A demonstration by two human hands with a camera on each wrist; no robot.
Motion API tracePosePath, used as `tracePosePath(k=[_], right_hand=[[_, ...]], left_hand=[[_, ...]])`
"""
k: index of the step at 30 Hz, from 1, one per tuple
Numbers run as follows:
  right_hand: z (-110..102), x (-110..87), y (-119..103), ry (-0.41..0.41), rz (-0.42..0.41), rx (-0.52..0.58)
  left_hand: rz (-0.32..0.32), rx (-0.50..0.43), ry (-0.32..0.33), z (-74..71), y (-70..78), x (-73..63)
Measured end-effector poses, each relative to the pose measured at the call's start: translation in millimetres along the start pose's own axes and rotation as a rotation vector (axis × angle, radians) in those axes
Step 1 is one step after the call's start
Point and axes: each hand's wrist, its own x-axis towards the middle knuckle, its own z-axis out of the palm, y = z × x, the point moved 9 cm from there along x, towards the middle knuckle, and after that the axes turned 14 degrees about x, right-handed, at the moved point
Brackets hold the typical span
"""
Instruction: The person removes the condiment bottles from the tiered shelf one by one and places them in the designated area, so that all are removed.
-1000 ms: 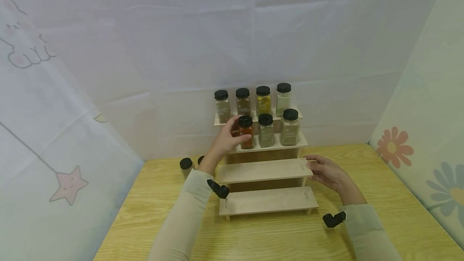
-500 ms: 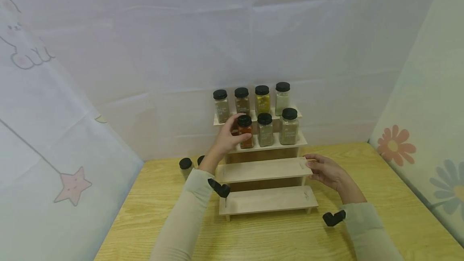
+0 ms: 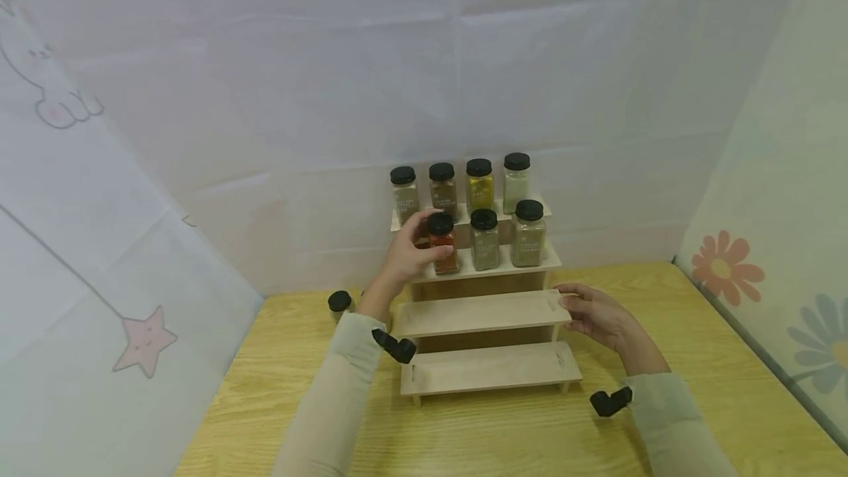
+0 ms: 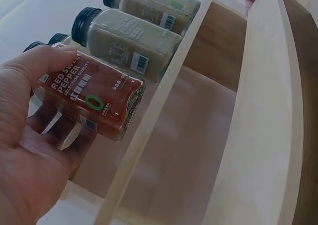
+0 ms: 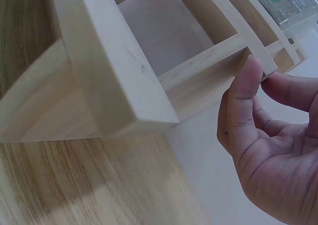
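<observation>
My left hand (image 3: 408,250) grips a glass spice jar of red sweet pepper (image 4: 97,93) between thumb and fingers, its black lid upward in the head view. It is at the left end of the rack's second tier from the top. Whether its base touches the shelf I cannot tell. Beside it on that tier stand two spice jars, one greenish (image 3: 486,247) and one pale (image 3: 528,238). With thumb and fingers, my right hand (image 3: 599,319) pinches the right end of a lower shelf of the pale wooden tiered rack (image 3: 490,370).
Several black-lidded jars, among them a yellow one (image 3: 480,188), line the top tier. Left of the rack a jar (image 3: 341,304) stands on the wooden table (image 3: 278,374), with another mostly hidden behind my left wrist. A white cloth backdrop (image 3: 318,94) rises behind.
My left hand and the red sweet pepper jar have shifted slightly left, widening the gap to the greenish jar. The right hand keeps its hold on the rack.
</observation>
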Motion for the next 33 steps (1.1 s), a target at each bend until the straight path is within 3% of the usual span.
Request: tracePosePath(k=[7,13,18,23,33], right_hand=[[-1,-0.9,1,0.005,-0.001,0.0],[0,-1.6,1,0.002,-0.002,-0.004],[0,-1.5,1,-0.006,-0.004,-0.02],[-1,-1.5,1,-0.003,-0.005,-0.017],[4,-4.3,0,-0.015,0.001,-0.03]], left_hand=[[0.013,0.043,-0.01,-15.0,14.2,-11.4],[0.02,0.084,-0.014,-31.9,16.5,-23.0],[0.019,0.058,0.007,-47.5,12.9,-31.3],[-0.023,0.009,0.006,-59.5,6.7,-40.3],[-0.039,0.019,-0.012,-91.3,-7.5,-60.0]])
